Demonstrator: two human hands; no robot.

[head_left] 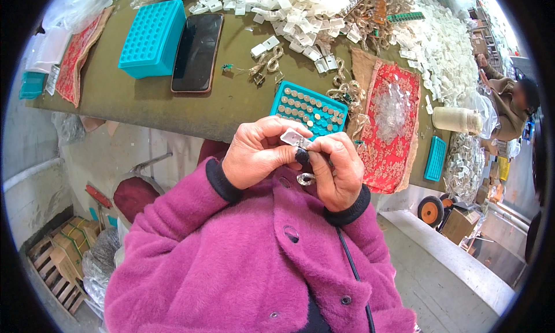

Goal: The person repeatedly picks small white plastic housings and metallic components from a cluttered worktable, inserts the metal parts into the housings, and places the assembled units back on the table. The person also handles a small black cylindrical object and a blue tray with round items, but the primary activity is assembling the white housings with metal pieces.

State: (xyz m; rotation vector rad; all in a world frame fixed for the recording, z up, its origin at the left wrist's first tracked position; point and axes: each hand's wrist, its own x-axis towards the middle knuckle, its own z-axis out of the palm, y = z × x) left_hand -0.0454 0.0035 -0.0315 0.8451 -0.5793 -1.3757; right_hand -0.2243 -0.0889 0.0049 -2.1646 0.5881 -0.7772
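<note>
Close to my body, both hands meet just off the table's front edge. My left hand is closed, pinching a small white plastic case between thumb and fingers. Something black covers the tip of that thumb. My right hand is closed too, thumb against fingers at the case's right side. A small coil of clear wire hangs below its fingertips. What lies right between the fingertips is mostly hidden. Just beyond the hands, a teal tray holds rows of round silvery button cells.
Loose white cases are heaped across the back. Bundled clear wires lie before them. At left are a phone and a teal rack. A red patterned cloth bears clear pieces. A jar and another person are at right.
</note>
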